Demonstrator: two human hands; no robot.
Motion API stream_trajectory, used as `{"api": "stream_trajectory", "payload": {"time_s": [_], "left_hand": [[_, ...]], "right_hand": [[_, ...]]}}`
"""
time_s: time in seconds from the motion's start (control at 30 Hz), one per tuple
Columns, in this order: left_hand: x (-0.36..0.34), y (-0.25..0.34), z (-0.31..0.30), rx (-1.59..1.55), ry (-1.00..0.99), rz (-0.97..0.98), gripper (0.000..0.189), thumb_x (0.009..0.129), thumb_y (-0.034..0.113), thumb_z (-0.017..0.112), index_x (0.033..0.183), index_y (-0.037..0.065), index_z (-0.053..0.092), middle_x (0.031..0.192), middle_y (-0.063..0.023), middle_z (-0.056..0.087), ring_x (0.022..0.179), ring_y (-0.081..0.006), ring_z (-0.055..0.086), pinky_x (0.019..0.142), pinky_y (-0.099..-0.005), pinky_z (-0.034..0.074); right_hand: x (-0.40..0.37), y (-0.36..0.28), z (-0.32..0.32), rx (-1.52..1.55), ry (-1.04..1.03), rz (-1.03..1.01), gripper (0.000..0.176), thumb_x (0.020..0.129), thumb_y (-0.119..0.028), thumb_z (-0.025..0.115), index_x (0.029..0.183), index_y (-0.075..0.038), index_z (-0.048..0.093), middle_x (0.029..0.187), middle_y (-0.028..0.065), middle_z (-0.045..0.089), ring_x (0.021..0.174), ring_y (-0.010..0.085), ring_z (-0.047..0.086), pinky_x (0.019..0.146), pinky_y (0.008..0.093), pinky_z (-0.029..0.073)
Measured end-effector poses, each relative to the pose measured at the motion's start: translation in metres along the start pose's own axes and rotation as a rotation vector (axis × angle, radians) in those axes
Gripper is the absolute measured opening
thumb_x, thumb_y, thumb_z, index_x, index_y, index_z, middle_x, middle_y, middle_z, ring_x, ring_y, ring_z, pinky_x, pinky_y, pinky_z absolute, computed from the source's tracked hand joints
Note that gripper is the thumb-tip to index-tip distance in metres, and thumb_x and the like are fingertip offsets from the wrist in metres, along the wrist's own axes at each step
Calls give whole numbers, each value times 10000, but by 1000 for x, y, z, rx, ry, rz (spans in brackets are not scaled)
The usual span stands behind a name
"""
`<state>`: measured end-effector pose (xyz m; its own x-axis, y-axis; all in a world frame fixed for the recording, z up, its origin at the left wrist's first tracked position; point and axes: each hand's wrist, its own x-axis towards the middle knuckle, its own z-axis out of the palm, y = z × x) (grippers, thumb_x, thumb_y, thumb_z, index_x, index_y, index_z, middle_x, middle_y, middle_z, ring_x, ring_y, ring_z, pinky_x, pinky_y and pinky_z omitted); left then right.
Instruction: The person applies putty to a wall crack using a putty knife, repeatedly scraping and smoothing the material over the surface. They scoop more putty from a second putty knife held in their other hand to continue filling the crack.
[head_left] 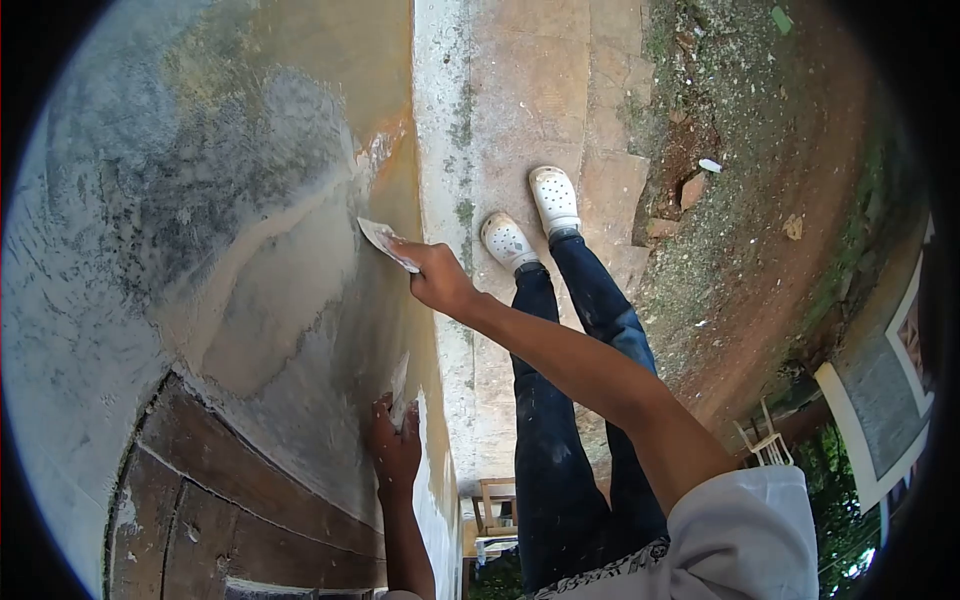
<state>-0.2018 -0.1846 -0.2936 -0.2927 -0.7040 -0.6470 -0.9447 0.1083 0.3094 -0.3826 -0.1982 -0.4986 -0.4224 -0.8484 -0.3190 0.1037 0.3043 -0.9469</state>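
Note:
My right hand (440, 277) is closed round a putty knife (385, 243), its blade pale with filler and lying against or very close to the wall (300, 170). Just beside the blade is a smooth greyish-beige patch of filler (275, 290) with a ragged edge. Lower in the view, my left hand (396, 450) grips a second putty knife (399, 385) near the wall's base, its blade pointing away from me and smeared white. My fingers partly hide both handles.
A brown wooden door or shutter (260, 520) adjoins the plastered wall. My feet in white clogs (553, 200) stand on a cracked concrete walkway (530, 90). Past its edge lie gravelly ground (730, 250) and broken bricks (690, 190). A wooden chair (768, 440) stands farther off.

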Motion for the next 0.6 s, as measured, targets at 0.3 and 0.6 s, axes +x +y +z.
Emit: {"api": "stream_trajectory", "payload": {"time_s": [0.3,0.6], "left_hand": [[-2,-3,3,21,-42,-14,351,944,188,653,1161,-62,537,1025,-274,642,938,-416,647,804,-438,512],[-6,1,-4,-14,-3,59,354,923,188,675,1142,-57,544,967,-258,649,881,-404,658,763,-432,516]], "right_hand": [[110,-18,-72,116,379,-101,581,749,92,490,1295,-67,612,915,297,622,661,331,575,679,303,490],[-9,-31,22,58,72,-152,650,643,168,510,1272,20,576,1357,229,550,1300,384,495,1112,408,408]]}}
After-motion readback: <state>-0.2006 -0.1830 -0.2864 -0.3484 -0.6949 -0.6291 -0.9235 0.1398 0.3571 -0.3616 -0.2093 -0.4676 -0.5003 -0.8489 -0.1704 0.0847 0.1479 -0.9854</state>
